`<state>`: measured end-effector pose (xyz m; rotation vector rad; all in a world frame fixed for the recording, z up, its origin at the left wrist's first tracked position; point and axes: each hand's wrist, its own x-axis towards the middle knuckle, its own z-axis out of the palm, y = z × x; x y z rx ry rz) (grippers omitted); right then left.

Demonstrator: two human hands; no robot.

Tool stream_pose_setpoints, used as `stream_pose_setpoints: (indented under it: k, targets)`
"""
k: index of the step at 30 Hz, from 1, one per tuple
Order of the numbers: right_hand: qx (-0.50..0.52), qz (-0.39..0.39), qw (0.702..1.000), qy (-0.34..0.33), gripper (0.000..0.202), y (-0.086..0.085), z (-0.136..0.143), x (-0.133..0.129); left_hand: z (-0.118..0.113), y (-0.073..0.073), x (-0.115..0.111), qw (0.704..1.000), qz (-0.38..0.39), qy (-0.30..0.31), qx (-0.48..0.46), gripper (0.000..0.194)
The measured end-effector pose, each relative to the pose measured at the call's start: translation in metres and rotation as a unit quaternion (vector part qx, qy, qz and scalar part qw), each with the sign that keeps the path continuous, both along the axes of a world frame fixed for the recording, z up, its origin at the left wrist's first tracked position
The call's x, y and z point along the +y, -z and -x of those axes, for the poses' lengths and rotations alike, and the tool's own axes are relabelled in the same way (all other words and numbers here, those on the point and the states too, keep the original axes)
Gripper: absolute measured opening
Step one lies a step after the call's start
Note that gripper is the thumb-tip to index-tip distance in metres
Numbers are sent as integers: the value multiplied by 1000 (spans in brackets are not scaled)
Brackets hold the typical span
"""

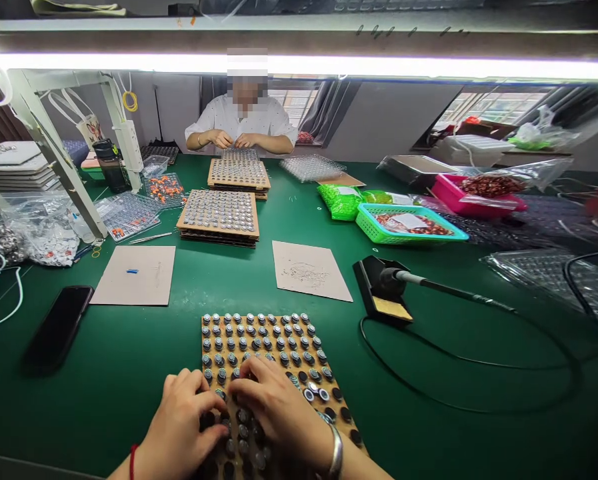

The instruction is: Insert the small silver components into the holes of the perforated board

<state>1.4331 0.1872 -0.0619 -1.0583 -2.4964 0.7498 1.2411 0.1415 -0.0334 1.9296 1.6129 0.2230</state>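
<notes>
A brown board (299, 323) lies in front of me, carrying rows of small round black parts, many with silvery tops. Over its near left side, my left hand (183, 417) is bent, thumb and forefinger closed about a small round part in the rows. My right hand (281, 410) reaches over the board's middle with curled fingers pressed together. Its fingertips are hidden, so what they pinch cannot be made out. Right of that hand, a few loose parts with white ringed faces (309, 395) lie tilted among plain black ones (346, 415).
A soldering iron (429, 283) rests in its stand (373, 293) at right, cable looping over the table. Two cardboard sheets (151, 283) (299, 267) lie beyond the board. A phone (61, 327) is at left. Stacked boards (219, 217) stand ahead, before a seated co-worker (249, 120).
</notes>
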Motion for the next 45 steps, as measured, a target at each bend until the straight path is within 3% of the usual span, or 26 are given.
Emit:
stream_pose_setpoints:
  k: [6,11,15,21,30,37,45]
  targets:
    - [37,5,999,15,24,-6,-10,-5,-2,1,0,999,6,45,17,22]
    - [-38,56,998,-5,20,-15,-14,-17,-5,-3,1,995,-2,90,42,22]
    - [-68,47,996,-18,20,-13,-10,-21,-7,0,-1,992,-27,107,56,22]
    - [-80,60,995,-18,16,-10,-7,-18,-6,6,-6,996,-18,82,40,14]
    - [-27,106,994,-21,19,-14,-1,-15,11,2,-8,1000,-17,8,-2,10]
    - [-31,88,996,-4,18,-9,12,-17,13,8,-8,998,-45,-9,36,12]
    - [-18,74,997,2,15,-1,16,-21,7,4,-7,999,-29,-11,19,11]
